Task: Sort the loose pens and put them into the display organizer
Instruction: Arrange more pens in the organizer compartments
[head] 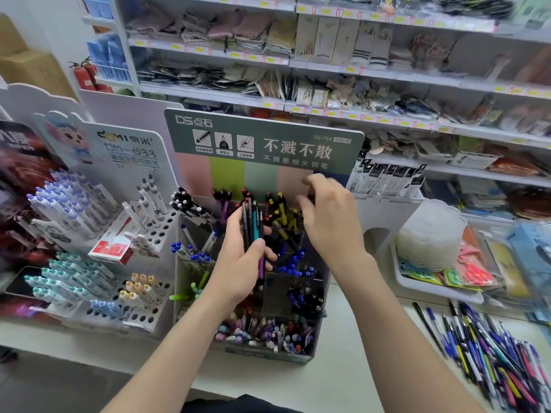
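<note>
The bench (343,380) carries the display organizer (268,135) near its back edge, in front of me. The loose pens (492,353) lie in a heap at the front right corner, well apart from both my hands. My right hand (331,216) hangs above the back compartments, its fingers (313,180) bent and blurred; I cannot tell if they hold anything. My left hand (238,263) grips a bundle of pens (253,231) upright over the middle compartments.

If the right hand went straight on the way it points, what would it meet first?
Probably the yellow-and-black pens in the back row of the display organizer; the right hand is blurred, so depth is unclear.
</note>
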A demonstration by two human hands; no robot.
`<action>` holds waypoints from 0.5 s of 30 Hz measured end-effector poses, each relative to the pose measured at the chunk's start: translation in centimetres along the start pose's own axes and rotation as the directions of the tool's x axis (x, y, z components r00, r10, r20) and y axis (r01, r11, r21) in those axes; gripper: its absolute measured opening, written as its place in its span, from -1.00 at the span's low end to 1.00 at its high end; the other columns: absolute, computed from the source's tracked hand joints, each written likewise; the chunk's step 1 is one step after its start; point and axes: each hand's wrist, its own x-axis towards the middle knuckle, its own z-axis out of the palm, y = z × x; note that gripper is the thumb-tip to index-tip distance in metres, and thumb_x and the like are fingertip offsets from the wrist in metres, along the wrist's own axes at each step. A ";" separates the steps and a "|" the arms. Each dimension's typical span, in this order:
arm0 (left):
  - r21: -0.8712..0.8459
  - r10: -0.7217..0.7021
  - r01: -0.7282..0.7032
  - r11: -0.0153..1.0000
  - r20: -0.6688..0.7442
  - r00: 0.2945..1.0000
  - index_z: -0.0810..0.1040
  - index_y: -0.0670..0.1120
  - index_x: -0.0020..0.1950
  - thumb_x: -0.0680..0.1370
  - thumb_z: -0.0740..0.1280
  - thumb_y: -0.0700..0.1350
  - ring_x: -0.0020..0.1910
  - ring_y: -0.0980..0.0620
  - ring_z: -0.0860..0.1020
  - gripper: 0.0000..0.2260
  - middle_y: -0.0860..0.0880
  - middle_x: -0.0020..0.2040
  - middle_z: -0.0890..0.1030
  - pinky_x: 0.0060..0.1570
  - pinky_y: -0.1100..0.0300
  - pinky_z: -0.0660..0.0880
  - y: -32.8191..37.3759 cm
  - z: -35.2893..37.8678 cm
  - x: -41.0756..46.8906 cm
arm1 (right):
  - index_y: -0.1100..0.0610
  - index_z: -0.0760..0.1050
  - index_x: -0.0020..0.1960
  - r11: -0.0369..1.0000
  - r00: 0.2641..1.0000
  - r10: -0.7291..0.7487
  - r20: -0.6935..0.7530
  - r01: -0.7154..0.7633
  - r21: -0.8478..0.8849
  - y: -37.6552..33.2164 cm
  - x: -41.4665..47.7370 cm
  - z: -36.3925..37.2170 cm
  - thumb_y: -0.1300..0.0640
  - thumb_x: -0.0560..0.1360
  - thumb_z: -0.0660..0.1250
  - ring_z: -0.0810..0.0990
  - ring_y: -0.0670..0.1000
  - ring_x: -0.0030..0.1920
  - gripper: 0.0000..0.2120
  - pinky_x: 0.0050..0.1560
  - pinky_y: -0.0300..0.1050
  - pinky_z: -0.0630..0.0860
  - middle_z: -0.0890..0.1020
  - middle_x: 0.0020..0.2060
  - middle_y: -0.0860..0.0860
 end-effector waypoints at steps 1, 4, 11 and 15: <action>-0.002 -0.005 0.005 1.000 0.003 1.000 0.20 0.12 0.62 0.74 0.14 -0.35 -0.16 -0.03 0.63 -0.46 -0.09 0.21 0.57 -0.12 0.08 0.65 0.0 -0.3 0.0 | 0.18 0.61 0.24 0.998 0.998 0.061 -0.026 -0.061 0.000 -0.2 -0.4 -0.1 0.18 0.65 0.38 0.63 0.16 0.03 -0.81 -0.01 -0.06 0.43 0.70 0.02 0.12; -0.012 -0.014 0.014 1.000 0.019 1.000 0.21 0.12 0.61 0.73 0.14 -0.36 -0.17 -0.04 0.62 -0.46 -0.12 0.21 0.57 -0.14 0.07 0.64 0.1 -1.1 -0.1 | 0.18 0.58 0.09 0.981 0.974 0.191 0.119 -0.187 -0.048 -1.7 -1.8 0.2 0.16 0.66 0.31 0.59 0.23 0.02 -0.89 -0.10 -0.02 0.34 0.69 -0.03 0.16; -0.026 -0.040 0.042 0.999 0.076 0.996 0.18 0.10 0.63 0.73 0.15 -0.36 -0.17 -0.05 0.63 -0.44 -0.12 0.19 0.57 -0.14 0.05 0.64 0.2 -2.7 -0.2 | 0.18 0.38 0.17 0.971 0.956 0.226 0.187 -0.207 -0.116 -4.6 -2.6 1.8 0.32 0.57 0.33 0.55 0.18 0.07 -0.77 -0.08 -0.11 0.25 0.53 0.10 0.15; -0.016 -0.042 0.044 0.999 0.102 0.994 0.19 0.09 0.64 0.73 0.15 -0.36 -0.17 -0.04 0.64 -0.44 -0.14 0.21 0.58 -0.11 0.01 0.66 0.1 -3.9 -0.3 | 0.21 0.48 0.20 0.953 0.959 0.283 0.026 -0.278 -0.120 -3.7 -2.9 2.5 0.40 0.53 0.35 0.56 0.24 0.04 -0.72 -0.05 0.00 0.39 0.54 0.11 0.18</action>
